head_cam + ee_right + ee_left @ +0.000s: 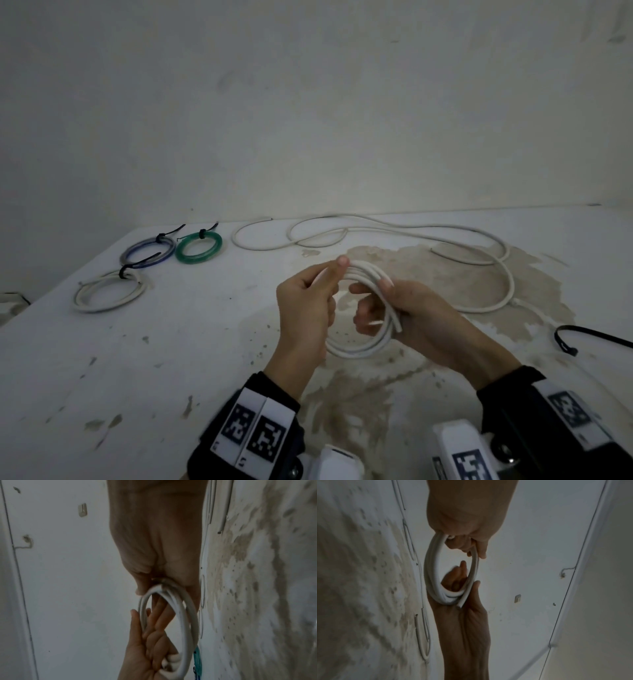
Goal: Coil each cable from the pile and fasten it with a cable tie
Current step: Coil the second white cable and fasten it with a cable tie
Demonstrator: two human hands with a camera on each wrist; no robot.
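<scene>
While both hands work above the stained table (171, 342), the head view shows a white cable coil (368, 346) held at the center of the surface: the left hand (305, 308) pinches its top loops between thumb and fingertips at 11 o'clock of the ring, and the right hand (411, 308) has its fingers curled through the ring at 3 o'clock, thumb pressing the strands. At 10 o'clock of the hands lie three tied coils, a blue coil (148, 251), a green coil (198, 247) and a white tied coil (109, 290). A loose white cable (394, 229) sprawls from 12 to 2 o'clock, and a black cable tie (589, 335) lies at 3 o'clock. From the left wrist, the left hand (467, 524) grips the coil (433, 563) at 12 o'clock while the right hand (467, 615) clasps it at 6 o'clock. From the right wrist, the right hand (157, 547) clamps the coil (187, 615) at 12 o'clock, and the left hand (145, 655) closes on the strands at 6 o'clock.
</scene>
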